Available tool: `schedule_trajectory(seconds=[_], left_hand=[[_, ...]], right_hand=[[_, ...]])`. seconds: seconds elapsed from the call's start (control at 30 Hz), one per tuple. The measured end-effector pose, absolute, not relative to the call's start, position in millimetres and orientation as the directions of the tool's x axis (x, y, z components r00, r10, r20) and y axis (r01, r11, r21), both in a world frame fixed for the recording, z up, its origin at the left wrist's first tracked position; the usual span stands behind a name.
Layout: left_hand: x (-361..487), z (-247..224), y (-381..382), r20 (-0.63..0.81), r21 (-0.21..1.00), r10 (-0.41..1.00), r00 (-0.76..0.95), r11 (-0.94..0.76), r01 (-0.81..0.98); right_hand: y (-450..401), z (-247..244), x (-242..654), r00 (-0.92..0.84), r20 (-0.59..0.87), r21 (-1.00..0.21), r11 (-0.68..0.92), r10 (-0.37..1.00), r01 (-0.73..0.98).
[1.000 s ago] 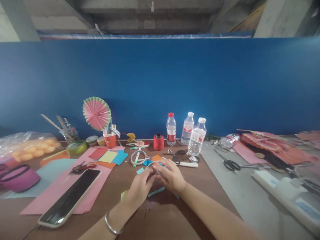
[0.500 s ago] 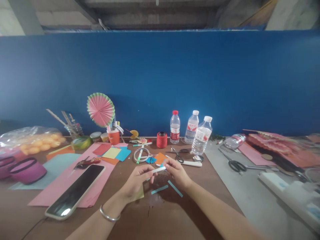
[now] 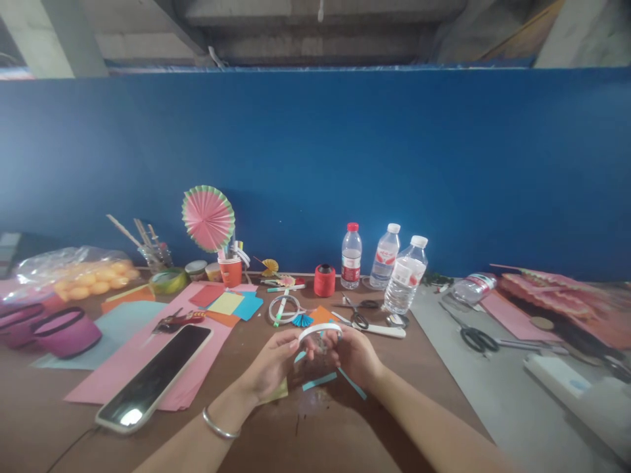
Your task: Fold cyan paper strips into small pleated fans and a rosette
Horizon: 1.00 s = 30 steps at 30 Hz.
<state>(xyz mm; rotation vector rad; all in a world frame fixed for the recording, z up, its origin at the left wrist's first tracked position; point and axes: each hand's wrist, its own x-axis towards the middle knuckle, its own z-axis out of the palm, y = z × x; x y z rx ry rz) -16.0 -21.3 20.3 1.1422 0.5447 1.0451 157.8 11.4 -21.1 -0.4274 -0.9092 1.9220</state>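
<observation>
Low over the table, my left hand (image 3: 274, 362) and my right hand (image 3: 359, 355) grip opposite sides of a narrow white ring (image 3: 320, 328), which looks like a roll of white tape. The thumb and fingers of each hand are closed on it, and its lower part is partly hidden by fingers. Beneath the hands lie a light blue paper strip (image 3: 319, 381) and a second blue strip (image 3: 353, 383) slanting by my right hand. A bit of blue paper (image 3: 300, 356) shows beside my left fingers. Under my left wrist is a yellowish paper piece (image 3: 275, 393).
Behind my hands are a blue folded paper fan (image 3: 302, 320), scissors (image 3: 361, 318), a white-handled knife (image 3: 382, 330), red thread (image 3: 324, 281) and water bottles (image 3: 406, 276). To the left lie a phone (image 3: 155, 378), pink paper (image 3: 89, 389) and a cup (image 3: 230, 272) of pens.
The white ring has tilted from edge-on, so its arch now shows. My right hand has turned and lowered slightly around it. The whole view has shifted a little.
</observation>
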Motion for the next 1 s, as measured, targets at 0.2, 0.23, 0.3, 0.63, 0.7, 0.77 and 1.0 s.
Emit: schedule_trajectory(seconds=[0.2, 0.23, 0.3, 0.63, 0.7, 0.77, 1.0], left_hand=[[-16.0, 15.1, -20.0, 0.121, 0.937, 0.917, 0.380, 0.020, -0.348], [-16.4, 14.2, -19.6, 0.121, 0.946, 0.927, 0.356, 0.001, -0.324], [-17.2, 12.1, -18.2, 0.105, 0.966, 0.944, 0.314, -0.021, -0.259], [-11.2, 3.9, -15.0, 0.049, 0.993, 0.974, 0.220, -0.070, 0.091], [-12.2, 6.6, -15.7, 0.096, 0.990, 0.973, 0.208, -0.116, 0.085], [-14.0, 10.9, -16.5, 0.145, 0.986, 0.966, 0.214, -0.160, 0.055], [-15.1, 24.4, -22.3, 0.181, 0.983, 0.925, 0.335, -0.173, -0.053]], right_hand=[[10.7, -20.7, 152.5, -0.508, 0.110, -0.867, -0.167, 0.854, -0.469], [10.4, -20.6, 151.4, -0.482, 0.108, -0.910, -0.108, 0.870, -0.400], [10.3, -19.9, 150.8, -0.406, 0.115, -0.964, 0.004, 0.906, -0.266], [11.0, -10.0, 164.9, -0.398, 0.274, -0.961, 0.235, 0.876, -0.145], [11.0, -12.3, 162.9, -0.402, 0.216, -0.959, 0.116, 0.890, -0.259], [11.2, -14.1, 161.5, -0.404, 0.190, -0.913, 0.011, 0.895, -0.407], [12.5, -12.6, 162.8, -0.395, 0.164, -0.847, -0.076, 0.904, -0.527]])
